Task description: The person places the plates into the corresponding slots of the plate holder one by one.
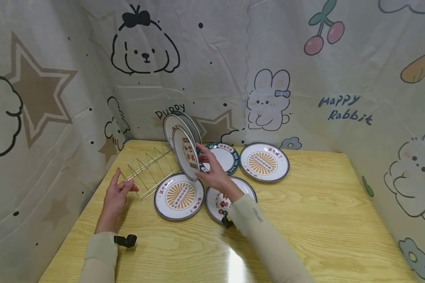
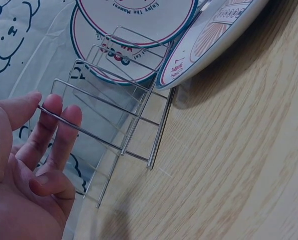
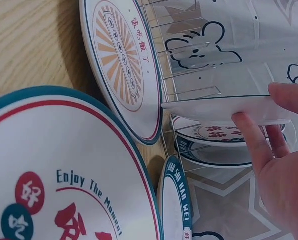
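My right hand (image 1: 217, 175) holds a white round plate (image 1: 184, 149) on edge over the wire dish rack (image 2: 96, 135), gripping its right rim between thumb and fingers. In the right wrist view this plate (image 3: 213, 107) appears nearly edge-on. More plates (image 1: 169, 124) stand upright behind it in the far part of the rack. At the rack's near end, my left hand (image 1: 116, 196) pinches the end wire, thumb on one side and fingertips on the other. The near slots of the rack hold no plates.
Flat on the wooden table (image 1: 322, 212) lie a sunburst plate (image 1: 180, 196) beside the rack, a red-lettered plate (image 1: 246, 188) under my right forearm, a green-rimmed plate (image 1: 221, 157) and another sunburst plate (image 1: 265, 162). A printed cloth (image 1: 212, 59) hangs behind and at both sides.
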Tool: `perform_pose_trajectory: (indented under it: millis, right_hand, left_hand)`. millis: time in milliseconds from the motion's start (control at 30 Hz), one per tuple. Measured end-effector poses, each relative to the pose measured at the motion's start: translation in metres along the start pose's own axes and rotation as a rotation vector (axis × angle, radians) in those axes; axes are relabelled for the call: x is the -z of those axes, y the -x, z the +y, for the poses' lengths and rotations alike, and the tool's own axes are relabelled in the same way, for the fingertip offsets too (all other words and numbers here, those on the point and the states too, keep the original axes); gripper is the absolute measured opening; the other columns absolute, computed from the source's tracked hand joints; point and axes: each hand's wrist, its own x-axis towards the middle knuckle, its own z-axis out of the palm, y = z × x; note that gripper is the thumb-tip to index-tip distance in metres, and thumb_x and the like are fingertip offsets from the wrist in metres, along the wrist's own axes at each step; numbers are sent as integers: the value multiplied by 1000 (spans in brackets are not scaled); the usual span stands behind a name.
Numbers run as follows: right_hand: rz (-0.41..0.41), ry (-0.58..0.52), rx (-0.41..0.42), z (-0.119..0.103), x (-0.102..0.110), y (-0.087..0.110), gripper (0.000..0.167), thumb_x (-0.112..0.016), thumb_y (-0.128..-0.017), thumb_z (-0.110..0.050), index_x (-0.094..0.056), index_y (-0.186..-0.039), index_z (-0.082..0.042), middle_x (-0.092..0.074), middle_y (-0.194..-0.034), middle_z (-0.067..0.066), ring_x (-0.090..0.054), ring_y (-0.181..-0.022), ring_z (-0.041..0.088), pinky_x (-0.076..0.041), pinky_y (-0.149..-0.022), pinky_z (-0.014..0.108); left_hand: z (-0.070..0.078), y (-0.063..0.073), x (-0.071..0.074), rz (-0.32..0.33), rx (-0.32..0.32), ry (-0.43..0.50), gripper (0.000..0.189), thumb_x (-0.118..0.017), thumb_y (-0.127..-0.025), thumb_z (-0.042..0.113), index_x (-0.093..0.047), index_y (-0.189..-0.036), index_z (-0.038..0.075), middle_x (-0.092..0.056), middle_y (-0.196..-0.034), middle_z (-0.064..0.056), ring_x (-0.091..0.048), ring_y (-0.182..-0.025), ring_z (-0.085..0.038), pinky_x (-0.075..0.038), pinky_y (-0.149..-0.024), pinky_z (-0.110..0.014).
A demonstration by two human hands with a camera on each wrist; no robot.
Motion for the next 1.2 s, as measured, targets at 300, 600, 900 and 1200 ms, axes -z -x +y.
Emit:
perform_pose_trajectory:
  millis: [300, 600, 900, 1200]
  right_hand:
    - [3, -11, -19, 2, -4, -3, 96, -69, -93, 6, -23, -163, -40, -47, -147, 14, -47, -141, 34, -45, -106, 64]
    - [-8, -9, -6, 4, -6, -10, 93, -70, -92, 6, -27, -163, -36, -46, -148, 13, -47, -140, 33, -46, -107, 62]
    - [-12, -15, 66, 11, -13, -10, 91, -66, -90, 12, -31, -163, -30, -42, -147, 14, -50, -135, 30, -54, -99, 46]
    - [6, 10, 70, 15, -17, -14, 89, -66, -89, 12, -33, -162, -29, -44, -147, 15, -50, -136, 31, -52, -100, 53]
  left_hand:
    - [-2, -2, 2, 11, 39, -60, 82, -52, -109, 36, 7, -167, 33, -72, -92, 20, -65, -92, 5, -31, -95, -46]
    - [0, -4, 4, 18, 44, -26, 83, -53, -109, 36, 7, -166, 34, -72, -91, 19, -64, -92, 6, -22, -101, -52]
    - [-1, -5, 6, -2, 49, 7, 85, -54, -109, 33, 8, -166, 34, -72, -90, 18, -65, -92, 5, -15, -114, -70]
    - [-1, -2, 3, -6, 36, -15, 86, -54, -107, 40, 8, -166, 34, -72, -91, 19, -65, -92, 6, -16, -111, -68]
